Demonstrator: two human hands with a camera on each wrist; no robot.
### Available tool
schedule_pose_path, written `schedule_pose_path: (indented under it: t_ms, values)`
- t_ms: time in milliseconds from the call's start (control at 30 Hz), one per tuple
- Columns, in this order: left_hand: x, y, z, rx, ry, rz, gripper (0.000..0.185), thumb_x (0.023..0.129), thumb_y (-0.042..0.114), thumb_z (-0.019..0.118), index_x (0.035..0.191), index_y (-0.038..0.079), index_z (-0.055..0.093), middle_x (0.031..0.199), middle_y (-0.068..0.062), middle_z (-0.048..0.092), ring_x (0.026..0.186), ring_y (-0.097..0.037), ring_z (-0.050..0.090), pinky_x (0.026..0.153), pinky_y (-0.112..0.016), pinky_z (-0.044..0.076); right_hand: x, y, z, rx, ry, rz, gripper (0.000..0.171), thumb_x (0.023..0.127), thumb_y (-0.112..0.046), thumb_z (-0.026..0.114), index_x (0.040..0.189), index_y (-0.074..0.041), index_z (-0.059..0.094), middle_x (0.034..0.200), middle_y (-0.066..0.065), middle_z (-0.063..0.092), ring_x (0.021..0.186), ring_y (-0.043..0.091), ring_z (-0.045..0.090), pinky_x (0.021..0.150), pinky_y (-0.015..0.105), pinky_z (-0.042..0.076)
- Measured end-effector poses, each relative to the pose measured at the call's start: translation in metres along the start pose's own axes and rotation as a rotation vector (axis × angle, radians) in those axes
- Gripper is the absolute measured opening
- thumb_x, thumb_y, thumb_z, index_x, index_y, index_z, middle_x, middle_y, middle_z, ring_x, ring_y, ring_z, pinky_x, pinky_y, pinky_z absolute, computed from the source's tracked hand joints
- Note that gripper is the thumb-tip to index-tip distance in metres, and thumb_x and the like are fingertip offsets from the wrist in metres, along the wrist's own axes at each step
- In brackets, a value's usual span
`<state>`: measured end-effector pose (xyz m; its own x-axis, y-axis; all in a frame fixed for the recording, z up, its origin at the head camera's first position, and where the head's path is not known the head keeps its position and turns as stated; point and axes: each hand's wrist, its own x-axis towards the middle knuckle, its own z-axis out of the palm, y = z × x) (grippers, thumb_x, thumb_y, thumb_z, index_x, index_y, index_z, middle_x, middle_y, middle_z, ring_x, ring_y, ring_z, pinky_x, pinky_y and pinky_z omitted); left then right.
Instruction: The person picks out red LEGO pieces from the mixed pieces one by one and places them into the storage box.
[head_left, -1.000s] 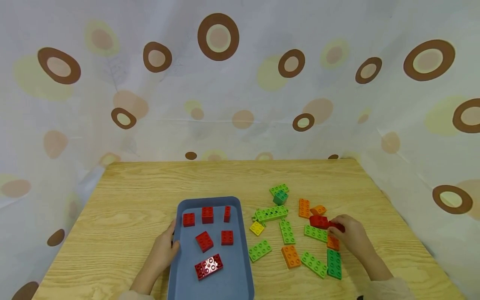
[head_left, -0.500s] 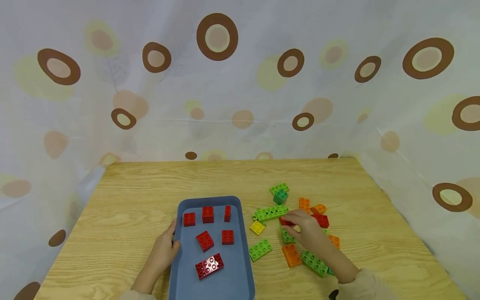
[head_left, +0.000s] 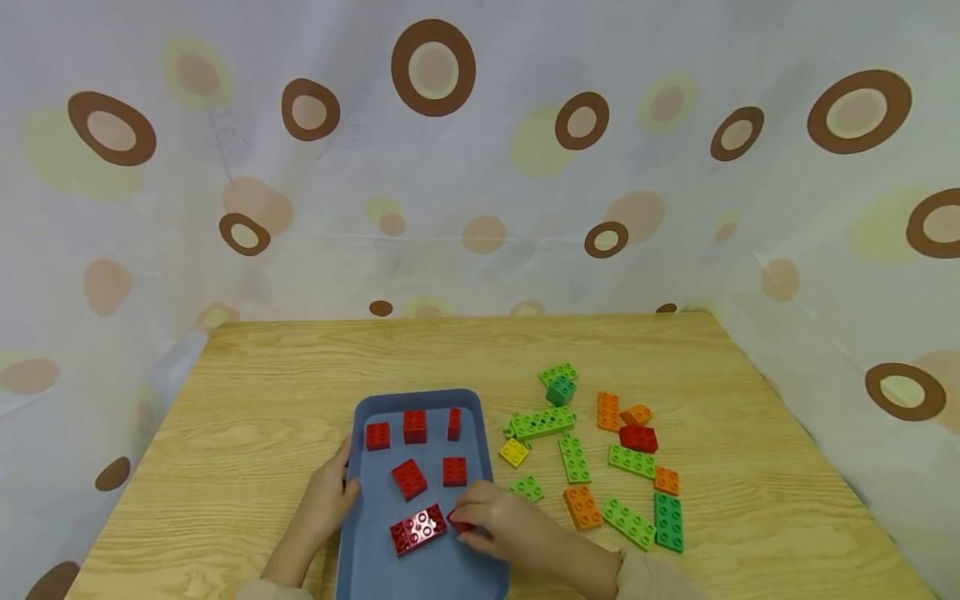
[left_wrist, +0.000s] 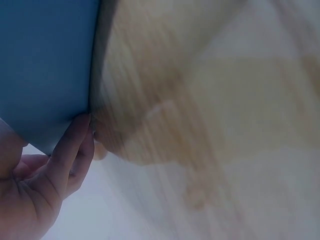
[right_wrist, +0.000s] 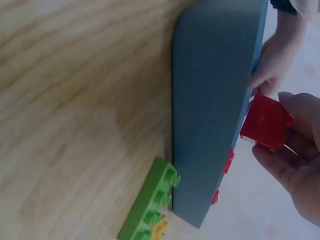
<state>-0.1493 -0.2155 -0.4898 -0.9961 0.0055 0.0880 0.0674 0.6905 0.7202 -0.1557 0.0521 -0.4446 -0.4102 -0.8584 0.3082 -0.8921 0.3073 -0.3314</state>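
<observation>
A blue-grey tray [head_left: 420, 577] stands at the front of the table with several red toy bricks [head_left: 408, 480] spread in it. My left hand [head_left: 324, 502] holds the tray's left rim, thumb over the edge and fingers along the outer wall [left_wrist: 50, 65]. Over the right part of the tray, my right hand [head_left: 498, 525] pinches a red toy brick [right_wrist: 265, 121] between thumb and fingers. In the head view that brick is partly covered by the fingers, close to a shiny dark red brick [head_left: 417, 530].
Right of the tray lie loose bricks: a light green one [head_left: 574, 460], an orange one [head_left: 582, 507], a yellow one [head_left: 514, 452], a dark green one [head_left: 668, 522] and a red one [head_left: 638, 438]. A patterned cloth [head_left: 480, 167] hangs behind the wooden table [head_left: 292, 375].
My right hand has carried the red brick leftward from the right-hand pile to over the tray. Another red brick stays in the pile. My left hand has kept its place on the tray.
</observation>
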Motion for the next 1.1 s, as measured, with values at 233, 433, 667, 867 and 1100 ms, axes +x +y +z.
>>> schedule_pose_path:
  t_ms: [233,433,667,867,1100]
  values:
    - [0.001,0.0,0.0,0.005,-0.007,-0.011,0.059,0.081,-0.01,0.05,0.135,-0.019,0.029,0.124,-0.037,0.05,0.105,-0.043,0.057,0.078,-0.044,0.054,-0.003,-0.003,0.016,0.008,-0.089,-0.051,0.013,0.081,-0.011,0.068,0.093,-0.006,0.07,0.092,0.0,0.064,0.088,0.007,0.058,0.079,0.005,0.044]
    - [0.003,0.001,-0.001,0.013,-0.008,-0.015,0.059,0.082,-0.009,0.05,0.136,-0.018,0.029,0.125,-0.037,0.049,0.107,-0.044,0.056,0.081,-0.046,0.053,-0.006,-0.002,0.024,0.02,-0.151,-0.018,0.014,0.083,-0.011,0.066,0.096,-0.008,0.07,0.094,-0.002,0.064,0.09,0.004,0.057,0.08,0.004,0.043]
    - [0.002,0.002,-0.002,0.005,-0.018,-0.039,0.06,0.082,-0.008,0.05,0.136,-0.018,0.028,0.125,-0.037,0.049,0.107,-0.044,0.056,0.08,-0.045,0.053,-0.007,-0.002,0.028,0.022,-0.169,-0.032,0.014,0.082,-0.011,0.066,0.095,-0.009,0.07,0.093,-0.003,0.064,0.09,0.002,0.056,0.078,0.004,0.042]
    - [0.001,0.003,-0.002,0.002,-0.032,-0.068,0.06,0.083,-0.008,0.049,0.137,-0.017,0.026,0.126,-0.037,0.048,0.107,-0.044,0.056,0.079,-0.045,0.054,-0.008,0.001,0.033,0.022,-0.178,-0.036,0.015,0.081,-0.013,0.068,0.096,-0.009,0.07,0.093,-0.003,0.064,0.089,0.001,0.054,0.076,0.002,0.04]
    - [0.002,0.002,-0.002,0.01,-0.035,-0.068,0.06,0.083,-0.007,0.05,0.137,-0.017,0.027,0.124,-0.037,0.05,0.106,-0.042,0.058,0.078,-0.044,0.054,-0.011,0.004,0.028,0.039,-0.096,-0.054,0.021,0.082,-0.019,0.068,0.1,-0.008,0.069,0.099,0.0,0.063,0.093,0.006,0.055,0.082,0.008,0.044]
